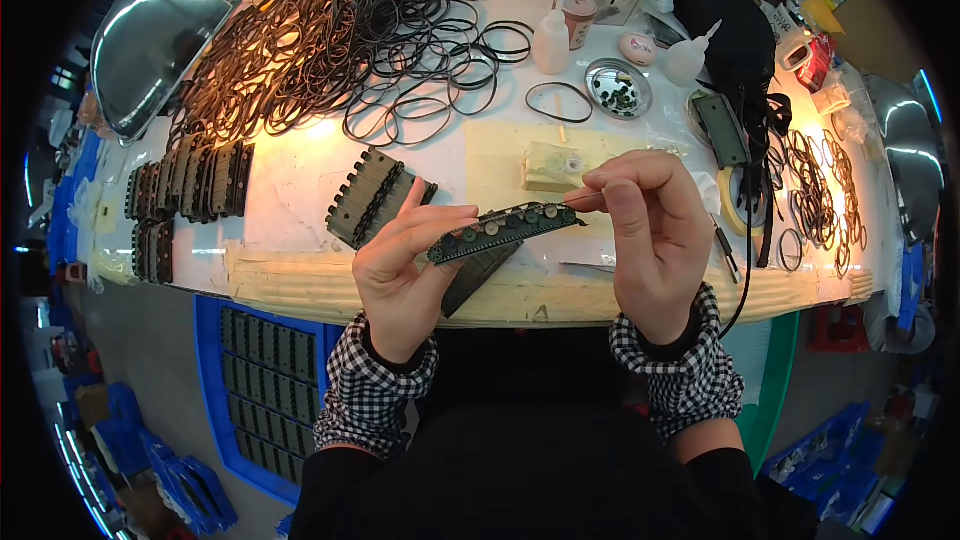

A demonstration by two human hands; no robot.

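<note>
My left hand [402, 275] grips a dark green strip with a row of small round wheels [505, 228], like the running gear of a model tank, tilted up to the right. Over the strip's right end, my right hand [655, 235] pinches a thin, needle-like piece [584, 197] between thumb and forefinger. Whether its tip touches the strip cannot be made out. Beneath the left fingers lies a dark green part [482, 275], partly hidden. Behind the hand, a stack of green ribbed parts [370, 198] rests on the table.
A heap of black rubber loops [300, 55] covers the table's far left. Stacked green parts [215, 180] stand at left. Farther back are a round metal dish of small parts [618, 88], a white squeeze bottle [550, 40] and a yellowish block [548, 168]. A blue tray of parts [212, 380] sits below.
</note>
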